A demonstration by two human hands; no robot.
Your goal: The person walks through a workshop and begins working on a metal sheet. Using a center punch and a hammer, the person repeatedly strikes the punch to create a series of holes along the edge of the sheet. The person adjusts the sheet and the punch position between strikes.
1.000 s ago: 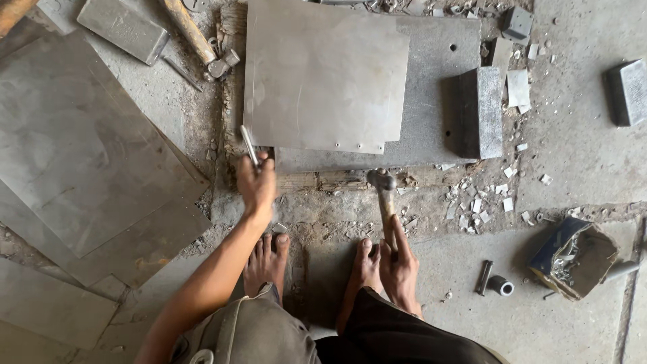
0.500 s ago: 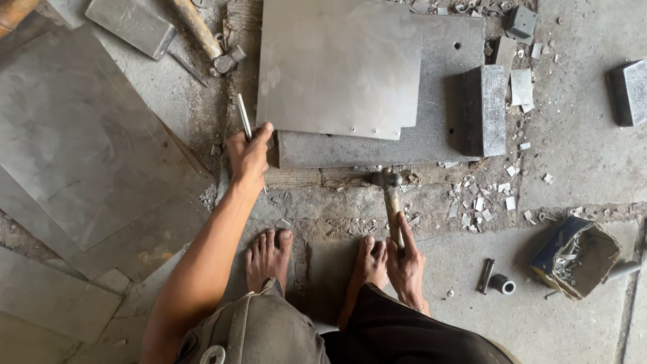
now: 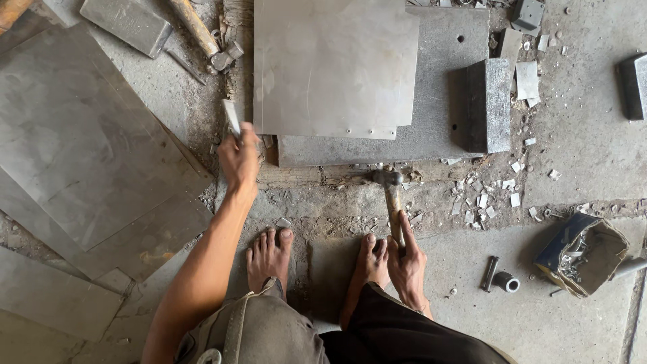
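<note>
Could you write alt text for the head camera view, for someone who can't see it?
Seen from above, a barefoot person squats on a dusty workshop floor, right hand gripping a hammer, left hand holding a thin metal strip beside a square metal sheet lying on a thick steel plate.

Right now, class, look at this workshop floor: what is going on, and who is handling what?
A barefoot person crouches over a metal sheet lying on a thick steel plate. The right hand grips a hammer by its handle, head resting near the plate's front edge. The left hand holds a chisel beside the sheet's left corner. Metal offcuts litter the ground, and larger sheets lie to the left.
</note>
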